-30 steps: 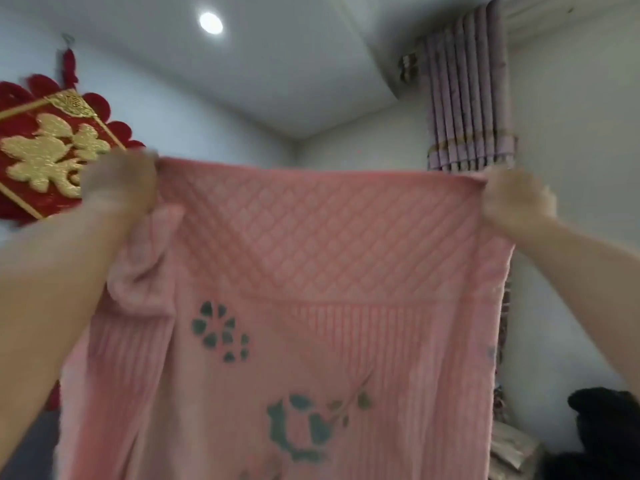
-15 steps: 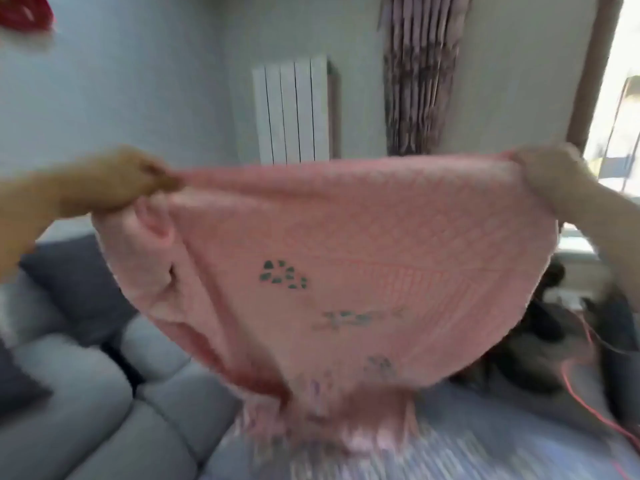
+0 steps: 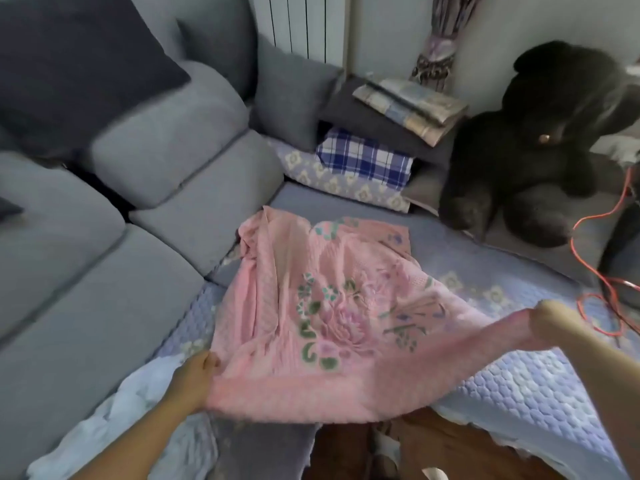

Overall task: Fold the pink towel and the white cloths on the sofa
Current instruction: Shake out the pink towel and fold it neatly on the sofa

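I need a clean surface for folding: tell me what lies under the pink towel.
The pink towel lies on a quilted lavender cover over the sofa. The left hand and right hand hold its near corners. Anything beneath its middle is hidden.

Showing on the sofa: one pink towel [image 3: 311,306], one white cloth [image 3: 131,410], one black plush bear [image 3: 540,133], one plaid folded item [image 3: 363,161], one orange cable [image 3: 588,289]. Two hands are gripping the towel.
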### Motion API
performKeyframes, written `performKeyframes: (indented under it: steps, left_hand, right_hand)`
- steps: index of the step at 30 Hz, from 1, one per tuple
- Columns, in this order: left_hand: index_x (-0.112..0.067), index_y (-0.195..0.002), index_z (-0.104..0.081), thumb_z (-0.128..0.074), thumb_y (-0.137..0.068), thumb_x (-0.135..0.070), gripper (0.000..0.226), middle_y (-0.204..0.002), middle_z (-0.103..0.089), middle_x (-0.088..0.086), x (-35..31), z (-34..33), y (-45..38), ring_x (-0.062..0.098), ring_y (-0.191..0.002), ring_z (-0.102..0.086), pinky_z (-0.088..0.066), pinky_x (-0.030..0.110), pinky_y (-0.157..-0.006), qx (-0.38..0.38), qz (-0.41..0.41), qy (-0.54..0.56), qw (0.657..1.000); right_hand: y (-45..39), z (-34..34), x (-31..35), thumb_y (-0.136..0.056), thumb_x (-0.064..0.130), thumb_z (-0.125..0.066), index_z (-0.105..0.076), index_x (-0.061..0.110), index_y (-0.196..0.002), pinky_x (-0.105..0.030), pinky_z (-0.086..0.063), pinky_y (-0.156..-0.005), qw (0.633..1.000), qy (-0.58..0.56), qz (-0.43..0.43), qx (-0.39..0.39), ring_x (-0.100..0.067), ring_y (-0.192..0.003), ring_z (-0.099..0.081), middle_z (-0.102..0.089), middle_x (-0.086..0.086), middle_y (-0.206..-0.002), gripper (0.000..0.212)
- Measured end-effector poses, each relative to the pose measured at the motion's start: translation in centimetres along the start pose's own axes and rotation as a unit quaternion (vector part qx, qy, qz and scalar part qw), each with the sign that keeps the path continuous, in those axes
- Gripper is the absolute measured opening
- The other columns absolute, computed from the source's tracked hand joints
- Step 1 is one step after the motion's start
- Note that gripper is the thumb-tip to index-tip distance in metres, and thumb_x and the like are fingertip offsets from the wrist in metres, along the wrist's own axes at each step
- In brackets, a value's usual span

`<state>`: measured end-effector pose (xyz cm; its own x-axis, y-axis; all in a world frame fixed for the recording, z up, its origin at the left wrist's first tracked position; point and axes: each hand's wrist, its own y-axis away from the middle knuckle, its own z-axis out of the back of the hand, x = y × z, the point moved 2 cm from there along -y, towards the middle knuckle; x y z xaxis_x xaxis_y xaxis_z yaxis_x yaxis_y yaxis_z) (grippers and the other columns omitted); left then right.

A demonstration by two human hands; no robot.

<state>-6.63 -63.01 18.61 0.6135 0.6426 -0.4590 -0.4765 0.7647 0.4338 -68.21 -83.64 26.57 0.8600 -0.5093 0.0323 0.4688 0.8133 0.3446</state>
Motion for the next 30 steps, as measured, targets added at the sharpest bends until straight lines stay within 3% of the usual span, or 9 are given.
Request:
performKeyframes:
  steps: [2,8,11,14,17,21,23,26,30]
  left_hand:
    - [-0.020,-0.086,-0.064,-0.043,-0.104,-0.020,0.027,-0.108,-0.071,0.012,-0.9,-2.1,0.6,0.027,-0.097,-0.062,-0.041,0.031,-0.081,0.041,0.017,-0.024,0.999]
    - [-0.025,-0.092,-0.058,-0.051,-0.097,-0.056,0.032,-0.088,-0.067,0.002,-10.1,-3.4,2.5,0.019,-0.084,-0.065,-0.045,0.032,-0.074,0.106,-0.003,-0.084,0.991]
    - [-0.044,-0.112,-0.049,-0.061,-0.071,-0.082,0.057,-0.099,-0.066,-0.015,-12.8,-2.6,5.5,-0.003,-0.085,-0.061,-0.050,0.023,-0.078,0.231,-0.097,-0.274,0.929]
    - [-0.051,-0.118,-0.050,-0.076,-0.061,-0.070,0.066,-0.107,-0.066,-0.027,-13.7,-1.6,7.3,-0.009,-0.093,-0.063,-0.053,0.020,-0.083,0.226,-0.107,-0.192,0.949]
    - [-0.043,-0.091,-0.061,-0.071,-0.087,-0.045,0.011,-0.080,-0.070,-0.019,-16.3,-1.9,8.0,-0.003,-0.074,-0.065,-0.051,0.025,-0.070,0.084,-0.053,0.007,0.995]
    - [-0.029,-0.093,-0.064,-0.046,-0.106,-0.025,0.023,-0.094,-0.066,-0.003,-22.7,-4.1,8.8,0.023,-0.095,-0.061,-0.041,0.029,-0.075,-0.080,-0.037,0.217,0.972]
    - [-0.033,-0.090,-0.059,-0.043,-0.107,-0.025,0.025,-0.085,-0.060,-0.011,-26.8,-5.8,9.7,0.011,-0.081,-0.056,-0.039,0.022,-0.068,-0.046,-0.085,0.235,0.967]
    - [-0.036,-0.087,-0.051,-0.040,-0.103,-0.046,0.022,-0.072,-0.054,-0.016,-31.7,-7.7,10.2,0.002,-0.063,-0.047,-0.038,0.024,-0.060,-0.006,-0.204,0.218,0.954]
    - [-0.034,-0.089,-0.043,-0.041,-0.106,-0.040,0.018,-0.076,-0.063,-0.021,-36.2,-8.5,9.9,-0.001,-0.071,-0.060,-0.045,0.030,-0.064,0.032,-0.273,0.158,0.948]
  right_hand:
    - [-1.7,-1.9,-0.3,-0.068,0.010,-0.023,-0.045,0.012,-0.057,-0.029,-0.042,-0.072,1.000,-0.030,-0.004,0.003,-0.030,-0.079,-0.054,-0.043,-0.012,-0.069,0.024]
    - [-10.9,1.3,0.0,-0.087,0.003,-0.059,-0.073,-0.005,-0.098,-0.039,-0.056,-0.082,0.988,-0.138,-0.072,0.002,-0.037,-0.097,-0.071,-0.070,-0.023,-0.092,0.020]
    - [-15.6,9.4,1.1,-0.101,0.013,-0.044,-0.066,-0.006,-0.119,-0.041,-0.048,-0.095,0.911,-0.368,-0.111,-0.152,-0.037,-0.112,-0.063,-0.066,-0.026,-0.116,0.034]
    - [-18.8,14.9,-0.2,-0.100,0.028,-0.035,-0.059,0.028,-0.113,-0.026,-0.045,-0.084,0.830,-0.489,-0.069,-0.259,-0.007,-0.084,-0.056,-0.054,0.013,-0.089,0.026]
    - [-19.3,13.8,-0.7,-0.103,0.021,-0.039,-0.050,0.033,-0.121,-0.016,-0.050,-0.076,0.868,-0.467,-0.045,-0.161,-0.018,-0.102,-0.061,-0.053,0.012,-0.098,0.024]
    - [-17.1,6.8,0.7,-0.107,0.013,-0.041,-0.034,-0.007,-0.149,-0.036,-0.031,-0.115,0.958,-0.259,-0.124,0.001,-0.037,-0.142,-0.039,-0.041,-0.024,-0.152,0.047]
    - [-12.2,4.6,3.7,-0.096,0.016,-0.058,-0.042,0.002,-0.145,-0.048,-0.047,-0.100,0.966,-0.254,-0.009,0.038,-0.044,-0.123,-0.056,-0.052,-0.029,-0.138,0.053]
    - [-2.5,3.9,9.4,-0.088,0.014,-0.072,-0.058,0.014,-0.135,-0.023,-0.059,-0.064,0.878,-0.339,0.274,0.198,-0.010,-0.078,-0.069,-0.068,-0.007,-0.113,0.049]
    - [9.0,3.1,14.1,-0.075,0.016,-0.081,-0.063,0.034,-0.101,-0.011,-0.046,-0.078,0.756,-0.199,0.541,0.311,0.018,-0.092,-0.054,-0.055,0.031,-0.104,0.036]
